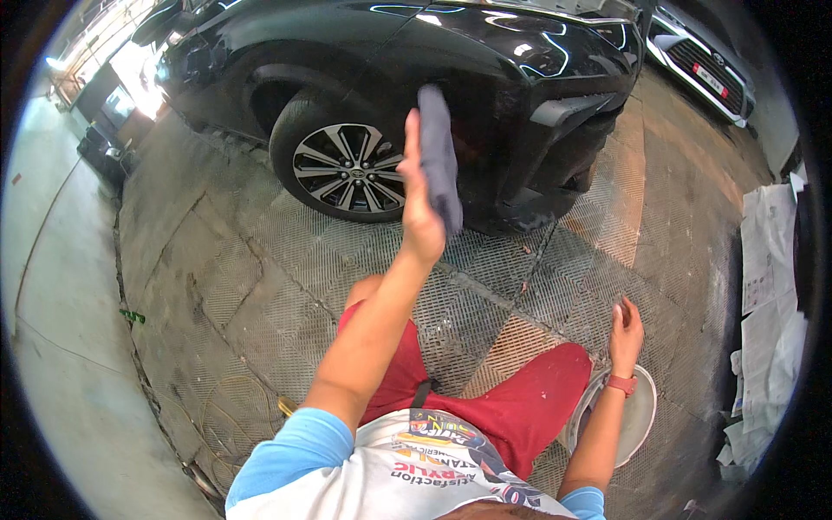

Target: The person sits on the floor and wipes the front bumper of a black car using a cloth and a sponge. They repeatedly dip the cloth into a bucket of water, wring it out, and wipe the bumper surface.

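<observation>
My left hand [422,218] is raised in front of a black car [468,52], its flat palm and fingers against a folded dark grey cloth [442,156]. The cloth is blurred, and it overlaps the dark bodywork between the front wheel [354,172] and the front bumper [552,156]. Whether it touches the car I cannot tell. Off to the right, my right hand [626,335] hangs with nothing in it, fingers loosely bent and apart. Below its wrist, which bears a red band, stands a whitish bucket [654,406], partly hidden by my forearm.
Grated floor tiles [481,305] lie under the car and around my knees. A thin yellowish hose [208,409] is coiled on the floor at left, beside a pale wall [58,292]. Paper sheets [767,253] hang at right. A second car [708,62] stands at the upper right.
</observation>
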`<state>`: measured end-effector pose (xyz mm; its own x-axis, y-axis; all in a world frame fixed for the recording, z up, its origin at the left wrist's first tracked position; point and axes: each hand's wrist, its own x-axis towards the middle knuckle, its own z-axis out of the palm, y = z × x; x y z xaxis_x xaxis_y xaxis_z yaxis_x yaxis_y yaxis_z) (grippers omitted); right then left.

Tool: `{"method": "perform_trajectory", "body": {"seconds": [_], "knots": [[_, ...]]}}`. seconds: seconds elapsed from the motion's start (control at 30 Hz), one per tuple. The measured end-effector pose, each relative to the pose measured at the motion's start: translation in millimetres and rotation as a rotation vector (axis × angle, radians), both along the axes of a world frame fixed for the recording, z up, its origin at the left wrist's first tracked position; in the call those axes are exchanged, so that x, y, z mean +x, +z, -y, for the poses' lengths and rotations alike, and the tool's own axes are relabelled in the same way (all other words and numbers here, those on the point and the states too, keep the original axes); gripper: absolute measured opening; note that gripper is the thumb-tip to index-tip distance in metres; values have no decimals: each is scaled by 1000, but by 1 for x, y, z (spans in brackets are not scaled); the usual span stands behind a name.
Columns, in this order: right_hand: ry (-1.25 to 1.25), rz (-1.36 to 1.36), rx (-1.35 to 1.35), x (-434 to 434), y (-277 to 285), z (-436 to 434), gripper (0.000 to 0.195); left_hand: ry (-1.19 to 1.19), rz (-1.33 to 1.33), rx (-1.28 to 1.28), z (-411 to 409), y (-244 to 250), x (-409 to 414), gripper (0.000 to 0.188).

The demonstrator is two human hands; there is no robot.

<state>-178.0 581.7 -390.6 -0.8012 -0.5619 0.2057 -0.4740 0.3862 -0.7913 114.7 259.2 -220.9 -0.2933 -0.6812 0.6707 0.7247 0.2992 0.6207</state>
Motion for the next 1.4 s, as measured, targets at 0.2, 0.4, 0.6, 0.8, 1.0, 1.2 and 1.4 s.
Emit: {"method": "perform_trajectory", "body": {"seconds": [0.2,0.4,0.6,0.8,1.0,1.2,1.4], "knots": [[-68,-188,594,-57,-91,-57,46,828,644,-990,55,55,-87,60],[-174,-234,687,-41,-97,-47,52,1299,582,-1014,121,78,-92,61],[-273,-261,464,-39,-101,-50,46,1600,580,-788,185,107,-40,86],[-296,-262,442,-35,-102,-45,39,1393,364,-302,167,28,-70,106],[-321,-218,494,-35,-95,-42,37,1269,527,-19,84,-149,-147,106],[-317,-271,479,-39,-99,-39,36,755,564,890,58,-268,-166,107],[-319,-271,535,-40,-97,-42,34,1008,487,601,106,-202,-135,92]]}}
